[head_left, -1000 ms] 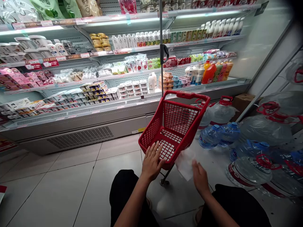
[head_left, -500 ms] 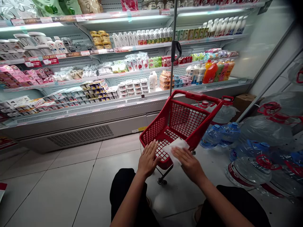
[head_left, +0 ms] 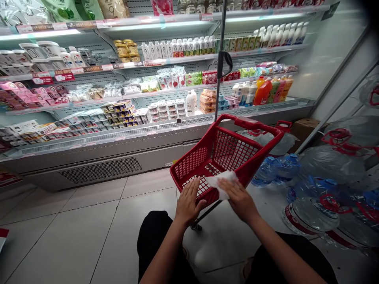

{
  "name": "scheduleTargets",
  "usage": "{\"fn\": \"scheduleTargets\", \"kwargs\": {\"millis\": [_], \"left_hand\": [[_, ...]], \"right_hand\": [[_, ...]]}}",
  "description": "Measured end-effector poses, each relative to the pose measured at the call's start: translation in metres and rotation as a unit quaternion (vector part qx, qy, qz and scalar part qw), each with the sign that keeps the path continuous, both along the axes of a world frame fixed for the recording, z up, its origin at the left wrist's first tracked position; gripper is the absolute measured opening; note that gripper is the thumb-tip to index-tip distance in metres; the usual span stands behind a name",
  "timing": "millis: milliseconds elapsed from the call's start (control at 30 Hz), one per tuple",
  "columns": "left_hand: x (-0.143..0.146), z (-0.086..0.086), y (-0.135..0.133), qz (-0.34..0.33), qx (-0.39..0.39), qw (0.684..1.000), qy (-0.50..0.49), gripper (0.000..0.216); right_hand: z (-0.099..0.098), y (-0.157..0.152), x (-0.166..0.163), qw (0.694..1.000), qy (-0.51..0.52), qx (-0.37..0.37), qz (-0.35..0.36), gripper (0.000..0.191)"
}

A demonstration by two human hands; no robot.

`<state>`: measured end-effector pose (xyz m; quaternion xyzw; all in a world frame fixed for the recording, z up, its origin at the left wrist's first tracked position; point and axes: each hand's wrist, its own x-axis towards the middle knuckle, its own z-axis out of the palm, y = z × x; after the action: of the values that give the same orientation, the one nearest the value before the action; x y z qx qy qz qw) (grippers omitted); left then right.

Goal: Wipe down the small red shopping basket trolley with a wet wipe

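A small red shopping cart (head_left: 189, 167) with a latticed plastic basket stands in front of my knees. My left hand (head_left: 188, 200) rests at the near rim of the basket, fingers stretched out and thumb apart, holding nothing. In my right hand (head_left: 238, 197) is a crumpled white wipe (head_left: 219, 180), pressed under the fingers against the near right rim. Part of that rim is hidden behind the hand and the wipe. A grey pole (head_left: 217, 98) with a black clip rises from the cart's far side.
Behind the cart runs a lit refrigerated display case (head_left: 118, 148) stacked with yogurt tubs, milk bottles and juice. Large water bottles (head_left: 310, 211) with red handles crowd the right side, with blue-tinted bottles (head_left: 271, 169) close to the cart. Pale tiles (head_left: 79, 228) cover the floor.
The cart has turned a little: its near left corner and front wheel have shifted left, its handle right. Both hands have moved slightly right, the wipe still under my right hand.
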<state>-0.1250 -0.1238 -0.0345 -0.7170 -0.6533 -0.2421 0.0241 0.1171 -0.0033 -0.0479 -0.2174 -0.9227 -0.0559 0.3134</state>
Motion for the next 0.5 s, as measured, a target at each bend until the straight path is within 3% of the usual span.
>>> {"fn": "scheduleTargets", "kwargs": {"millis": [133, 333, 400, 500], "left_hand": [[-0.002, 0.002, 0.001, 0.046, -0.001, 0.998, 0.031, 0.08], [0.019, -0.001, 0.005, 0.033, 0.02, 0.996, 0.079, 0.087], [0.017, -0.002, 0.004, 0.029, 0.018, 0.996, 0.088, 0.086], [0.005, -0.002, 0.0, 0.023, 0.018, 0.995, 0.097, 0.084]], "right_hand": [[0.005, 0.017, 0.005, 0.997, 0.034, -0.013, -0.064, 0.079], [0.0, -0.028, -0.037, 1.0, -0.001, -0.01, 0.025, 0.07], [0.003, -0.02, -0.033, 0.999, -0.005, -0.009, 0.031, 0.068], [0.012, 0.016, -0.01, 1.0, 0.019, -0.008, -0.018, 0.066]]}}
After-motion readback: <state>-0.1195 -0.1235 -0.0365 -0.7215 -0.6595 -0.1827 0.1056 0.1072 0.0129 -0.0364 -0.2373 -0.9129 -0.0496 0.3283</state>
